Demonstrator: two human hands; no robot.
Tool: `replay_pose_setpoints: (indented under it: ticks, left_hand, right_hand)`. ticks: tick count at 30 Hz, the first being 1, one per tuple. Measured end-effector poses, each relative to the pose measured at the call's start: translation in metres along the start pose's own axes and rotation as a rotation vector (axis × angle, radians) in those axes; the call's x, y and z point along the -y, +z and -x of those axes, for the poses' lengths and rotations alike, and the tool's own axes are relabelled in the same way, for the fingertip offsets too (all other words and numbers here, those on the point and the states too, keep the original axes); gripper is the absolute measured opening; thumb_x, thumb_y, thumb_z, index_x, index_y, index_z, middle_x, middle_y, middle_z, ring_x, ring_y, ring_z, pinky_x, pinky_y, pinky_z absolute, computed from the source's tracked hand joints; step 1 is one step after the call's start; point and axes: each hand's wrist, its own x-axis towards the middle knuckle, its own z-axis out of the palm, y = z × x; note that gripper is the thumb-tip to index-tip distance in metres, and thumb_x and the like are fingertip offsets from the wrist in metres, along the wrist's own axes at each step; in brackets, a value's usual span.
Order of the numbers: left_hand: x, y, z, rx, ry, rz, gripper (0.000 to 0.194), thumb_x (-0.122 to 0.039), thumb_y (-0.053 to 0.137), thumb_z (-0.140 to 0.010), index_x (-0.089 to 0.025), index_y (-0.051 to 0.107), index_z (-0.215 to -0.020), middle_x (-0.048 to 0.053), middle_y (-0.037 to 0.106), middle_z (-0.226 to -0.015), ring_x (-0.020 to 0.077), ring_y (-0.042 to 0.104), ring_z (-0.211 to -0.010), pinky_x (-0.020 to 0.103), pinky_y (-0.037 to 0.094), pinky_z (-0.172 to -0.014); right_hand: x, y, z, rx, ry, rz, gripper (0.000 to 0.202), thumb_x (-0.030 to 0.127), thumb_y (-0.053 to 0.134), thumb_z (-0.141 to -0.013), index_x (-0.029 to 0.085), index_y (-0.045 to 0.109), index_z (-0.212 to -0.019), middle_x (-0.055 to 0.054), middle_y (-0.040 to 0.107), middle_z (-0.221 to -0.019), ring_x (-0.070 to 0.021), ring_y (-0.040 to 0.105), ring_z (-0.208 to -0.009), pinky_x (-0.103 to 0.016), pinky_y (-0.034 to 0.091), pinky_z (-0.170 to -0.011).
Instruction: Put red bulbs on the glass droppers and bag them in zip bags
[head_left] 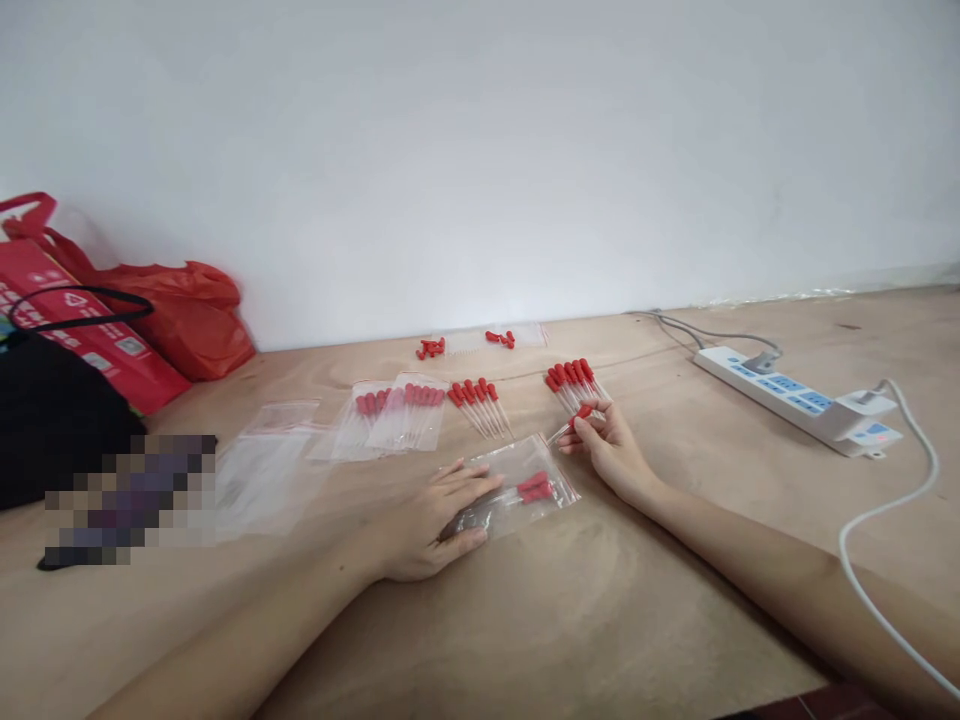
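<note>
A clear zip bag (517, 462) lies at the middle of the table with a few red-bulbed droppers (535, 487) inside. My left hand (439, 520) rests on its left part, fingers spread flat. Just beyond the bag's right edge, my right hand (607, 450) pinches a single dropper (581, 413) by its red bulb, the thin clear tube pointing left toward the bag. Behind that hand lies a fan of loose droppers (576, 374). Another loose group of droppers (474, 396) is spread farther left.
Bags with droppers (405, 410) overlap left of centre, beside flat plastic bags (274, 470). Red bulbs (430, 348) lie by the wall. A power strip (780, 388) with a white cable (847, 560) is on the right. Red bags (180, 310) and a pixelated object (139, 495) are left.
</note>
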Motion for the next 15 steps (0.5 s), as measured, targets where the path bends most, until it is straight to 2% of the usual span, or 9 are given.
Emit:
replay_pose_setpoints:
  ticks: [2,4,7,9,12,15]
  left_hand:
    - [0.0002,0.0006,0.0003,-0.002,0.008,-0.004,0.052,-0.035,0.041,-0.086,-0.026,0.024,-0.134,0.003,0.035,-0.137,0.0233,0.025,-0.128,0.047,0.019,-0.106]
    - [0.0004,0.0015,0.0006,-0.010,0.005,-0.002,0.053,-0.035,0.041,-0.086,-0.026,0.022,-0.135,0.003,0.035,-0.137,0.0235,0.026,-0.128,0.047,0.019,-0.106]
    - [0.0011,0.0031,0.0013,-0.021,-0.026,0.008,0.056,-0.036,0.042,-0.085,-0.026,0.020,-0.135,0.003,0.032,-0.138,0.0257,0.023,-0.128,0.048,0.021,-0.104]
    - [0.0019,0.0042,0.0018,-0.025,-0.039,0.017,0.057,-0.036,0.043,-0.085,-0.026,0.019,-0.136,0.004,0.031,-0.139,0.0275,0.022,-0.129,0.049,0.023,-0.103]
    - [0.0034,0.0055,0.0026,-0.028,-0.043,0.022,0.058,-0.036,0.043,-0.085,-0.027,0.018,-0.136,0.004,0.031,-0.139,0.0296,0.021,-0.128,0.051,0.026,-0.101]
    - [0.0040,0.0057,0.0033,-0.032,-0.046,0.015,0.059,-0.037,0.044,-0.084,-0.028,0.018,-0.136,0.004,0.033,-0.138,0.0309,0.022,-0.128,0.051,0.029,-0.099]
  right_hand:
    - [-0.0005,0.0039,0.0022,0.074,0.054,-0.027,0.044,0.049,0.061,-0.064,0.023,0.036,-0.089,0.007,0.054,-0.062,-0.0108,0.058,-0.053,-0.026,0.049,-0.052]
    - [0.0006,0.0053,0.0043,0.164,0.091,0.008,0.042,0.050,0.061,-0.064,0.022,0.038,-0.086,0.007,0.055,-0.063,-0.0084,0.055,-0.046,-0.023,0.046,-0.044]
    - [0.0047,0.0031,0.0064,0.295,0.113,0.132,0.037,0.046,0.062,-0.065,0.019,0.044,-0.083,0.005,0.056,-0.066,-0.0027,0.042,-0.033,-0.017,0.031,-0.031]
    - [0.0076,0.0004,0.0062,0.379,0.143,0.193,0.034,0.042,0.065,-0.064,0.018,0.048,-0.081,0.005,0.057,-0.064,-0.0008,0.036,-0.031,-0.016,0.026,-0.029]
    - [0.0094,-0.0018,0.0043,0.478,0.208,0.238,0.032,0.039,0.068,-0.062,0.017,0.052,-0.079,0.005,0.056,-0.058,-0.0015,0.036,-0.033,-0.015,0.025,-0.031]
    - [0.0086,0.0008,0.0034,0.524,0.247,0.284,0.033,0.041,0.069,-0.059,0.015,0.058,-0.075,0.002,0.059,-0.059,-0.0041,0.043,-0.037,-0.016,0.032,-0.033]
